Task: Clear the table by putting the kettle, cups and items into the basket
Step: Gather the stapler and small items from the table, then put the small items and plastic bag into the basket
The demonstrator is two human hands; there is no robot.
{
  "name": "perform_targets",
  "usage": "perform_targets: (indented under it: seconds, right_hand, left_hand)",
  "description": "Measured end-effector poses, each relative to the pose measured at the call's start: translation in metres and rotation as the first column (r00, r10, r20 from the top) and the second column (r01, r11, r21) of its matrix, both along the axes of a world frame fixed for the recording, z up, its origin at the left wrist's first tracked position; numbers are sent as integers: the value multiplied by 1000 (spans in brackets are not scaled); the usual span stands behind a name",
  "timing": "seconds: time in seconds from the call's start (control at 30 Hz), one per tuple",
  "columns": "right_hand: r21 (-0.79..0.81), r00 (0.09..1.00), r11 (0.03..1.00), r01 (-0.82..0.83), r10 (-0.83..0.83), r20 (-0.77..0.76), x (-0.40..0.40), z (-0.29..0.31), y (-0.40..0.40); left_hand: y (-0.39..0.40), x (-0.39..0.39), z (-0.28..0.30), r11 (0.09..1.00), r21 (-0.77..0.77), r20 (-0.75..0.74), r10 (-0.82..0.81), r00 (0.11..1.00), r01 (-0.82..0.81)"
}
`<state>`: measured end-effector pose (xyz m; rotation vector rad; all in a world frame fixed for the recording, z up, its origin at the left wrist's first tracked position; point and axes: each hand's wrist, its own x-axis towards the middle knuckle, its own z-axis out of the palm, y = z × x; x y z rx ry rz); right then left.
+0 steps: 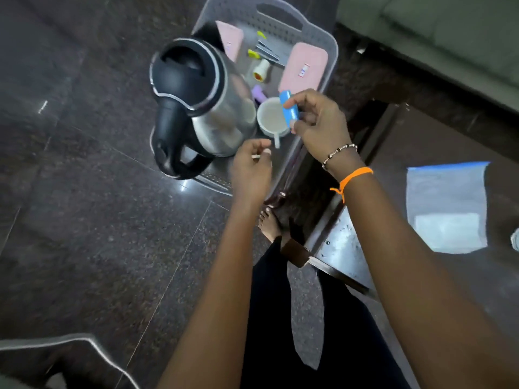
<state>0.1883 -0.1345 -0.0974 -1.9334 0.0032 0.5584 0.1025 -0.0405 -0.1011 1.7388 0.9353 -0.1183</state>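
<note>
Over the grey perforated plastic basket [314, 26], her right hand [317, 122] pinches a small blue plastic piece [289, 109]; lower it beside the white cup [271, 116] before letting go. Left hand [250, 167] fingers curl on something small and white.

I am in a home, by the look of a living room. I stand barefoot, my foot [270, 223] on a floor [84, 206] of dark polished speckled stone tiles that mirror the ceiling lights. A grey-green sofa [438, 32] sits at the upper right, just behind a low dark table [438, 141] with a glossy top and a wooden frame. On the floor beside the table stands a grey plastic basket [317, 32] holding household things: a steel electric kettle [202, 105], a white cup [271, 117], two pink boxes [304, 67]. A clear zip bag [446, 206] lies on the table.
</note>
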Motion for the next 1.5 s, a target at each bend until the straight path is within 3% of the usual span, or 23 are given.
perform_targets:
  seconds: [0.1,0.23,0.3,0.4,0.47,0.57,0.8,0.93,1.2,1.37,1.5]
  right_hand:
    - [-60,998,998,-7,11,63,30,0,30]
    - [-314,980,941,-125,167,111,71,-2,65]
    - [-363,973,911,-195,227,45,87,-5,81]
    - [-310,965,914,-261,234,-121,104,-8,102]
    - [-343,911,847,-406,348,-219,113,-9,111]
    - [-394,874,786,-477,377,-307,123,-10,115]
    - [-614,879,663,-428,464,-112,113,-31,127]
    - [-650,858,616,-444,501,-112,120,-33,123]
    - [-495,934,805,-327,356,-39,115,3,79]
    - [-310,993,944,-117,122,-4,74,14,16]
    - [-256,997,965,49,-65,-53,28,2,-54]
  left_hand:
    - [10,9,-7,998,-30,-9,-63,998,62]
    - [19,22,-19,982,-170,14,-81,997,82]
    - [21,25,-23,972,-222,19,-79,997,81]
    - [23,27,-28,960,-251,11,-124,992,122]
    - [24,27,-30,960,-237,4,-154,988,150]
    - [27,29,-32,958,-224,3,-185,983,181]
    - [25,38,-30,938,-259,12,-235,972,230]
    - [27,39,-31,938,-271,12,-221,975,216]
    - [17,42,-25,954,-256,77,-142,987,157]
    - [-3,43,-18,971,-229,123,-46,991,74]
    - [-36,34,-15,968,-195,103,-141,985,159]
